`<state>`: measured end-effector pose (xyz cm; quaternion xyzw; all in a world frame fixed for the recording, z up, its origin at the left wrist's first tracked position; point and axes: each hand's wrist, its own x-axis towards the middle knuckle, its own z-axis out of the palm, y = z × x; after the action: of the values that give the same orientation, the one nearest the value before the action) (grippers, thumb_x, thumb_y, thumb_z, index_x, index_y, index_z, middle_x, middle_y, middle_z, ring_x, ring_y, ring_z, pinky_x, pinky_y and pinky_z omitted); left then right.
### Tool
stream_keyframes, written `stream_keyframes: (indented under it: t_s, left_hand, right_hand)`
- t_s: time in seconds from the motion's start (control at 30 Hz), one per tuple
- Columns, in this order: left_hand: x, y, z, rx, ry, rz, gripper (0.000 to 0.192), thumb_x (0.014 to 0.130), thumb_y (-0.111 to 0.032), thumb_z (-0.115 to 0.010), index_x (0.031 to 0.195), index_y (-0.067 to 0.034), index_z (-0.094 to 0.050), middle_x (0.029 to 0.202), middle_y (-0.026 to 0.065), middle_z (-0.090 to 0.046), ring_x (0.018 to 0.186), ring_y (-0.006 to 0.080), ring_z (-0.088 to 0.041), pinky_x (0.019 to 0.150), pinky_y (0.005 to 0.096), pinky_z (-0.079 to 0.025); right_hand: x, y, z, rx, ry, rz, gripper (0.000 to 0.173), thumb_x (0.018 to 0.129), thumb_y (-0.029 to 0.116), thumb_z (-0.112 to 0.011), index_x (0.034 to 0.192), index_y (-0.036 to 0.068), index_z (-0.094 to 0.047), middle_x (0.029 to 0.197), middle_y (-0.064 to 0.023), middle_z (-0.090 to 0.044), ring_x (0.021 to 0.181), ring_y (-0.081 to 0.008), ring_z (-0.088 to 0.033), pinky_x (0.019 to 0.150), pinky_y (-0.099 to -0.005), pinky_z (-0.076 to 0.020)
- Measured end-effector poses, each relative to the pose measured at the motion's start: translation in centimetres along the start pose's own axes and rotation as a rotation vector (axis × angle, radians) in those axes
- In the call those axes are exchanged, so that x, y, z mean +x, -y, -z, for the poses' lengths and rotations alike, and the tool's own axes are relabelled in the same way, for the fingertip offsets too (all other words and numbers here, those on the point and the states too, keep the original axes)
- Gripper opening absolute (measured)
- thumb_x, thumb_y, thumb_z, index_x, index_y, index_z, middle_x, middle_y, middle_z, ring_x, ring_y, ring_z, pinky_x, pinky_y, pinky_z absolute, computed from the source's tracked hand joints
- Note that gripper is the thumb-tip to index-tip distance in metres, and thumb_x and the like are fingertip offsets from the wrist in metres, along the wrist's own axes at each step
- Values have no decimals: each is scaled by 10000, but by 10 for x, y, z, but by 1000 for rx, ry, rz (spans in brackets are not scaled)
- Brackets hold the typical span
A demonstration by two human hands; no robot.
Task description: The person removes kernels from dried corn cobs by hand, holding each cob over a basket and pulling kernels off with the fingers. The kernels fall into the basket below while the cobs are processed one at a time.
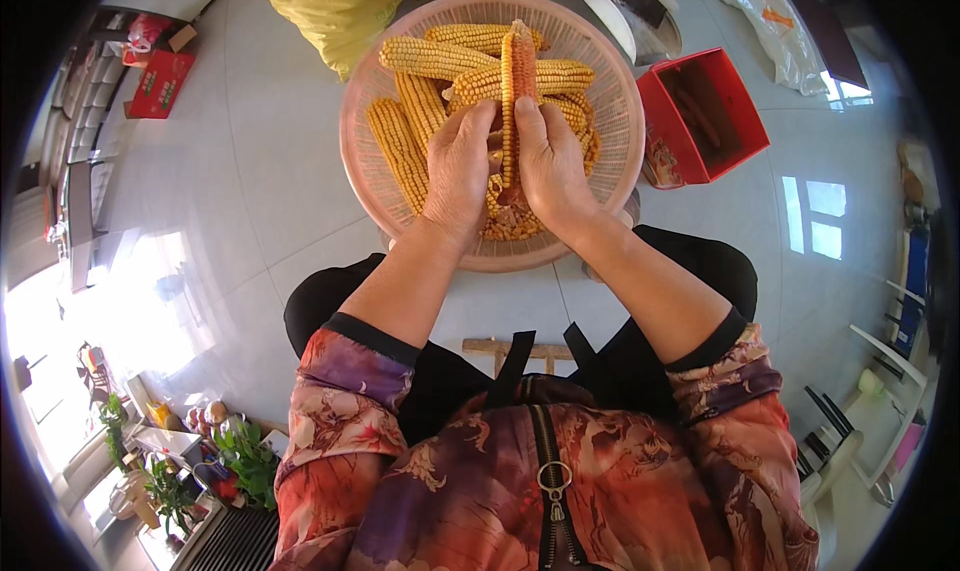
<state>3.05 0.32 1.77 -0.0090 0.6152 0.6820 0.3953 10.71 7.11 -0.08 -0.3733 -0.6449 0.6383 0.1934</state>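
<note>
Between both my hands is a partly shelled ear of dried corn (517, 83), pointing away from me over a pink plastic basket (360, 132). Yellow kernels line its left side, while a strip of reddish bare cob shows on the right. My left hand (465, 162) grips the ear from the left. My right hand (555, 166) holds it from the right, thumb pressed along the bare strip. Several whole corn ears (435, 58) lie in the basket beyond and beside my hands. Loose kernels (514, 224) are heaped at its near side. My fingertips are partly hidden.
A red open box (705, 120) stands right of the basket, with what looks like cobs inside. A yellow sack (322, 8) is at the far left, and a dustpan (660, 38) lies at the far right. Potted plants (244, 451) are at the lower left. Grey floor tiles surround the basket.
</note>
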Motion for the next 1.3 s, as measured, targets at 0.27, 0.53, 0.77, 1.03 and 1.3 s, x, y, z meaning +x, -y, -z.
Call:
stream_keyframes:
  t_s: [0.27,0.53,0.77,1.03,1.3]
  left_hand:
    - [13,37,15,295,104,-350,384,1094,-273,-422,921,16,-604,729,102,-605,655,165,-540,614,338,-476]
    - [11,33,16,612,0,-643,367,1076,-252,-446,876,13,-603,686,211,-621,595,352,-601,563,426,-476]
    - [11,29,14,562,14,-610,345,1076,-243,-450,890,6,-600,711,219,-627,603,375,-596,565,434,-468]
    - [13,21,18,255,108,-284,284,1062,-258,-482,1004,-18,-623,919,56,-633,840,145,-590,749,295,-500]
    - [20,33,26,287,104,-307,304,1073,-273,-453,994,-19,-599,876,53,-601,808,141,-556,716,305,-489]
  right_hand:
    - [-6,-2,-8,-37,16,10,439,1074,366,-440,1056,-70,-493,934,-296,-658,875,-417,-660,769,-450,-519]
    - [-3,-9,-4,-104,41,69,391,1074,331,-457,1056,-58,-493,928,-281,-653,861,-400,-651,773,-447,-510]
    - [-2,1,2,-116,101,72,359,1080,314,-453,1043,-42,-485,905,-264,-642,825,-352,-641,760,-435,-504]
    - [-3,3,-1,133,209,-130,345,1080,330,-472,1136,-10,-491,915,-187,-650,796,-254,-629,707,-395,-514]
    - [-17,-22,-19,190,104,36,350,1084,328,-453,1163,-9,-504,928,-180,-648,818,-242,-619,729,-389,-511]
